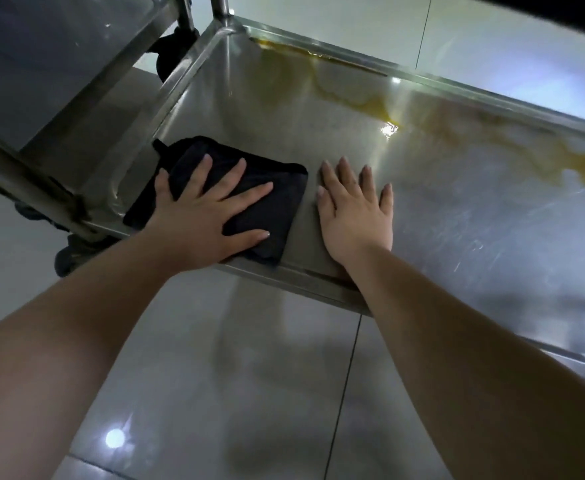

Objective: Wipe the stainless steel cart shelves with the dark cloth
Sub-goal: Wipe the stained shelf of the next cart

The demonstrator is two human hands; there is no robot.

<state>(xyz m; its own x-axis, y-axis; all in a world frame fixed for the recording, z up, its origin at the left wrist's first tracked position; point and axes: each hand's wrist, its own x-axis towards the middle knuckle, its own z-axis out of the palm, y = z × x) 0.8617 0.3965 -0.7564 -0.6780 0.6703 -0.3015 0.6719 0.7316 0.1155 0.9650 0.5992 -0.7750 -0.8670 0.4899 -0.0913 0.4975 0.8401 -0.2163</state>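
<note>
Head view shows the left hand (201, 216) spread flat, fingers straight and splayed, pressing the folded dark cloth (286, 202) onto the cart shelf (457, 220) near its left front corner; it pushes the cloth down and grips nothing. The right hand (357, 216) lies just beside the cloth, palm down on bare metal with fingers straight and close together, holding nothing and seemingly bracing the cart. To wipe well from here, I would keep the palm weight even over the whole pad, work in long overlapping strokes away from the corner towards the far rim (422, 76), and lean harder on the yellow-brown stain (363, 103) that runs along that edge, refolding to a clean face once it picks up grime. The bracing hand will need to lift clear of each stroke, and the cart stands on wheels (64, 261), so it may roll under a firm push. The shelf is a shallow steel tray with a raised lip and rounded corners, brushed, finely scratched and glaring under the light; the cloth looks soft, thick and matte, folded into a rough square; the floor (215, 375) below is glossy pale tile
</note>
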